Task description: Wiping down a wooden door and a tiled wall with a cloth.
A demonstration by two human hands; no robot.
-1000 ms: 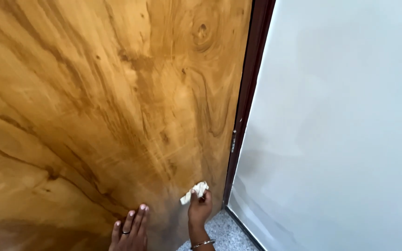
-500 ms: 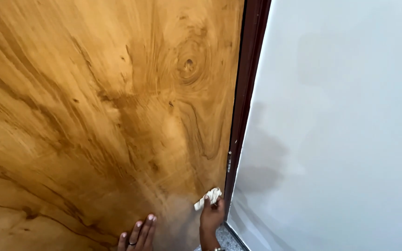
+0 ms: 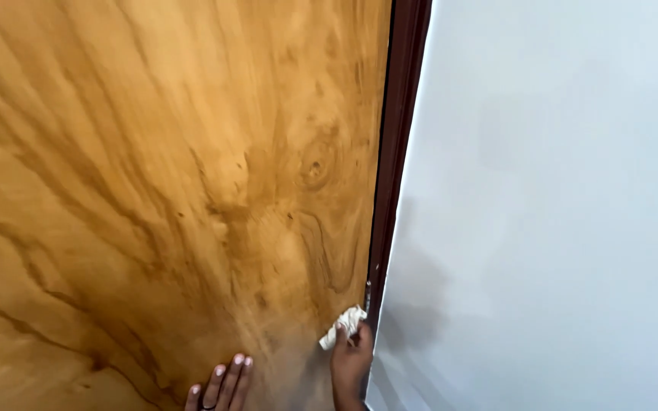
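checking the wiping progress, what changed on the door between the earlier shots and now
The right hand carried the small white cloth rightward across the wooden door, from mid-panel to the edge beside the dark frame. The view tilted up, so the floor has dropped out of sight. Unchanged: the grip on the cloth, and the left hand flat on the door.

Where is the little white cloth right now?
The white cloth is low in the head view, held in the right hand against the wooden door, right beside the dark door frame.
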